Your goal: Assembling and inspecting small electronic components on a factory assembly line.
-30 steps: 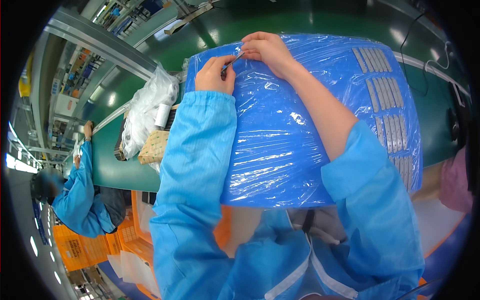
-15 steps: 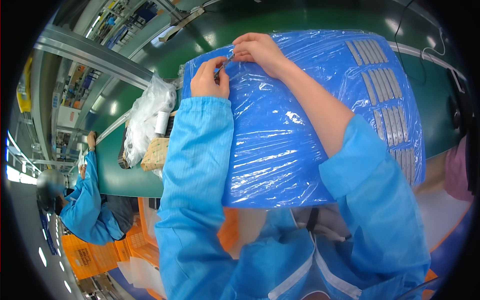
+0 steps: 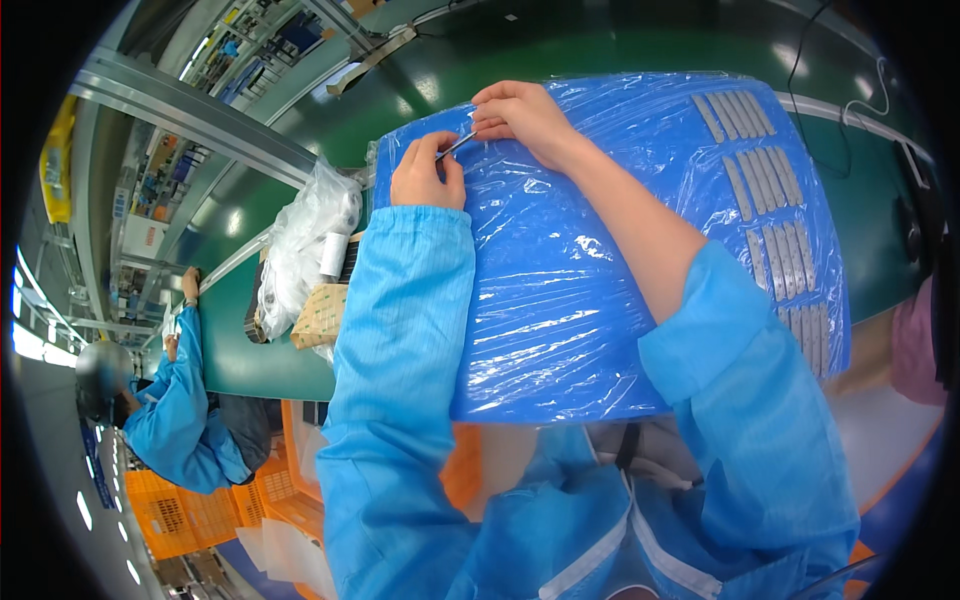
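Note:
My left hand [image 3: 425, 180] is closed, pinching a thin dark-grey strip [image 3: 458, 145] between thumb and fingers near the far left corner of a blue, film-covered board [image 3: 560, 310]. The strip slants up toward my right hand [image 3: 525, 120], whose fingertips are closed at its far end. The fingers partly hide the strip, so its full shape is not clear. On the board's right side lie several narrow light-grey strips [image 3: 768, 180], grouped in rows from far to near; small marks or holes show on some of them.
Left of the board, a crumpled clear plastic bag [image 3: 300, 240], a white roll [image 3: 333, 255] and brown patterned wrapping [image 3: 320, 315] lie on the green table [image 3: 250, 365]. A co-worker in a blue sleeve [image 3: 185, 440] sits farther left, near orange crates [image 3: 165, 510]. Cables [image 3: 850, 110] run at the far right.
The whole view has shifted slightly, so board and hands appear a little lower. Both hands stay together at the strip, which has turned slightly flatter in the fingers.

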